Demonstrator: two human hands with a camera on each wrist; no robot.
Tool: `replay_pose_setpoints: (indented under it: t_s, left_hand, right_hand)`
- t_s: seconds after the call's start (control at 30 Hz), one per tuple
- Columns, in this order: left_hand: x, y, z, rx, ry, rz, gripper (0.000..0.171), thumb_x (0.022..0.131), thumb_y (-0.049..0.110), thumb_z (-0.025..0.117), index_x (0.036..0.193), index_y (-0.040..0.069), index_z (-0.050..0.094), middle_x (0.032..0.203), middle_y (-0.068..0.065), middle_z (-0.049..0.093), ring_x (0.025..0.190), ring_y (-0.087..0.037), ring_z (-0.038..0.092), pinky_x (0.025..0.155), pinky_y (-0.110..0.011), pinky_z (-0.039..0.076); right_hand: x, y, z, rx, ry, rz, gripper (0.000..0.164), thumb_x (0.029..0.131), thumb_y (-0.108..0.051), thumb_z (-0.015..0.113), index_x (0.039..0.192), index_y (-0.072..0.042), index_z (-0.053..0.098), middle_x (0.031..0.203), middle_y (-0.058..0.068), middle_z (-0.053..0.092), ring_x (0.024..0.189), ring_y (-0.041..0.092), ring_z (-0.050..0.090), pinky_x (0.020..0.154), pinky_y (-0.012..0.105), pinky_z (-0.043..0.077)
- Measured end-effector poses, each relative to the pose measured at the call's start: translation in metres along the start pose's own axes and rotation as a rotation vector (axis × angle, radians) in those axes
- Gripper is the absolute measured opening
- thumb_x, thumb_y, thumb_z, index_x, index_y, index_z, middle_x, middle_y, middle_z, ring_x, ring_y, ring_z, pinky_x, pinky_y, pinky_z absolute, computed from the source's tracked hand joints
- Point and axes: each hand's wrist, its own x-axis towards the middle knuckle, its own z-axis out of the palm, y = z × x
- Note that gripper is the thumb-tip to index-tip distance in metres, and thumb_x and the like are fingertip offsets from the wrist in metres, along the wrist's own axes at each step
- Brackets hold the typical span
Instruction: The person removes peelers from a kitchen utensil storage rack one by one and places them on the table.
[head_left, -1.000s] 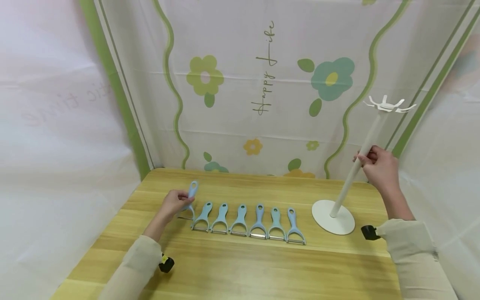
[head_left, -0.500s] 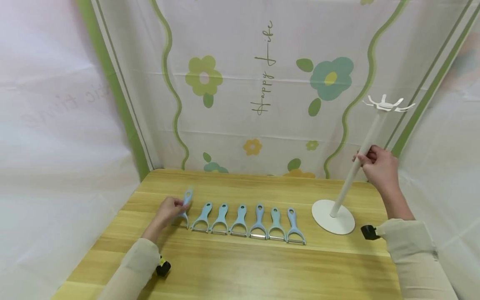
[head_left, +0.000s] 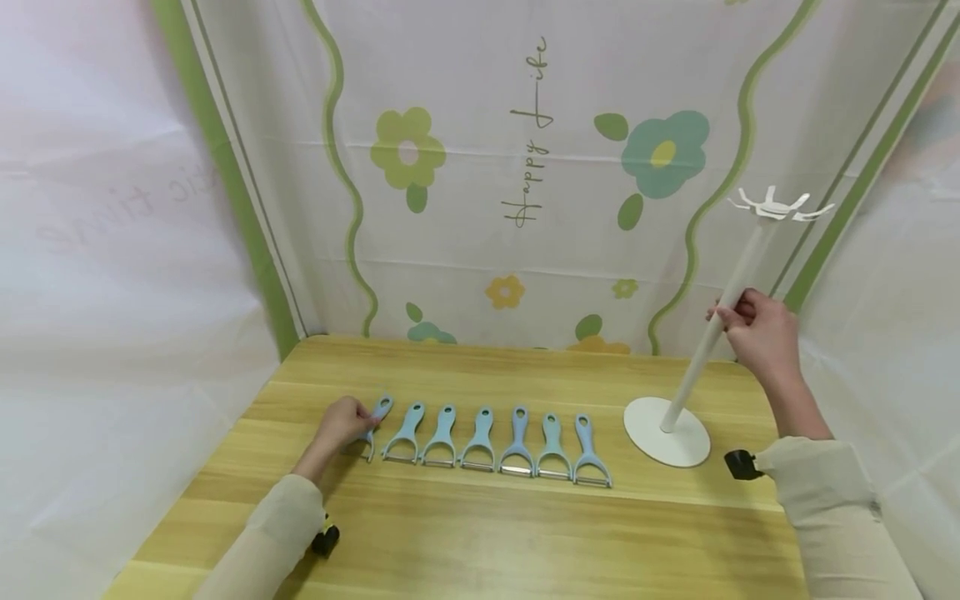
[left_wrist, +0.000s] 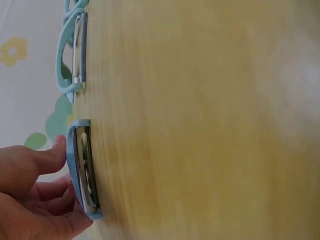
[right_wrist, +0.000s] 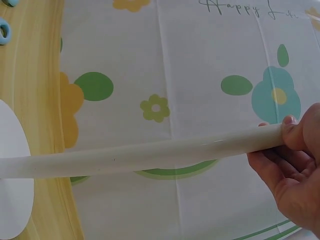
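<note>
My left hand (head_left: 342,425) pinches a blue Y-shaped peeler (head_left: 383,407) at the left end of a row. Part of that peeler is hidden behind the fingers; its metal blade (left_wrist: 86,170) shows in the left wrist view. To its right, several more blue and green peelers (head_left: 483,429) lie side by side, handles away from me. On the right, my right hand (head_left: 763,333) grips the white pole (head_left: 705,346) of a stand with a round base (head_left: 651,442) on the table and a ring of hooks (head_left: 776,210) on top.
The wooden table (head_left: 480,542) ends at the back against a white flowered curtain (head_left: 465,225). More white cloth (head_left: 112,333) hangs at the left, and another sheet at the right. A black wrist camera (head_left: 742,465) sits at each sleeve.
My left hand has lowered the blue peeler toward the table and shifted slightly left. The right hand and the stand have stayed in place.
</note>
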Motion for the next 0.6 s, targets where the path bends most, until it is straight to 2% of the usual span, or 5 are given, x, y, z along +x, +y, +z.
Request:
replay_pose_setpoints:
  t_s: [0.17, 0.27, 0.37, 0.47, 0.6]
  left_hand:
    - [0.001, 0.001, 0.001, 0.032, 0.003, 0.004, 0.019, 0.083, 0.017, 0.07, 0.077, -0.001, 0.067, 0.069, -0.006, 0.063, 0.061, -0.017, 0.053, 0.053, -0.026, 0.044]
    - [0.003, 0.004, 0.001, 0.042, 0.004, 0.019, 0.019, 0.083, 0.017, 0.07, 0.078, -0.001, 0.067, 0.068, -0.006, 0.063, 0.06, -0.016, 0.052, 0.053, -0.026, 0.044]
    - [0.005, 0.006, 0.002, 0.052, 0.019, 0.035, 0.019, 0.082, 0.017, 0.07, 0.078, -0.001, 0.068, 0.068, -0.005, 0.063, 0.059, -0.016, 0.052, 0.052, -0.025, 0.043]
    - [0.007, 0.007, 0.004, 0.047, 0.015, 0.033, 0.019, 0.083, 0.018, 0.07, 0.08, -0.001, 0.069, 0.067, -0.006, 0.063, 0.058, -0.016, 0.052, 0.051, -0.026, 0.043]
    - [0.002, 0.011, -0.004, 0.045, 0.033, 0.026, 0.033, 0.085, 0.021, 0.067, 0.097, -0.009, 0.063, 0.085, -0.018, 0.066, 0.073, -0.027, 0.061, 0.063, -0.035, 0.051]
  right_hand:
    - [0.002, 0.002, 0.002, 0.011, 0.0, -0.001, 0.033, 0.095, -0.026, 0.052, 0.113, 0.0, 0.06, 0.088, -0.003, 0.068, 0.069, -0.021, 0.05, 0.059, 0.003, 0.044]
    - [0.002, 0.003, 0.001, -0.011, 0.002, 0.001, 0.036, 0.095, -0.028, 0.051, 0.114, 0.0, 0.06, 0.094, 0.005, 0.07, 0.072, -0.02, 0.05, 0.059, 0.002, 0.043]
    - [-0.003, 0.005, 0.001, -0.048, 0.009, 0.0, 0.043, 0.096, -0.03, 0.048, 0.121, 0.004, 0.056, 0.106, 0.017, 0.067, 0.086, 0.005, 0.063, 0.071, 0.019, 0.052]
    - [-0.016, 0.01, 0.005, -0.079, 0.087, 0.019, 0.044, 0.096, -0.028, 0.048, 0.125, 0.005, 0.052, 0.118, 0.027, 0.058, 0.103, 0.035, 0.058, 0.085, 0.042, 0.048]
    - [-0.041, 0.014, 0.016, -0.052, 0.236, 0.02, 0.036, 0.093, -0.018, 0.055, 0.121, 0.003, 0.055, 0.118, 0.024, 0.059, 0.109, 0.042, 0.053, 0.094, 0.054, 0.039]
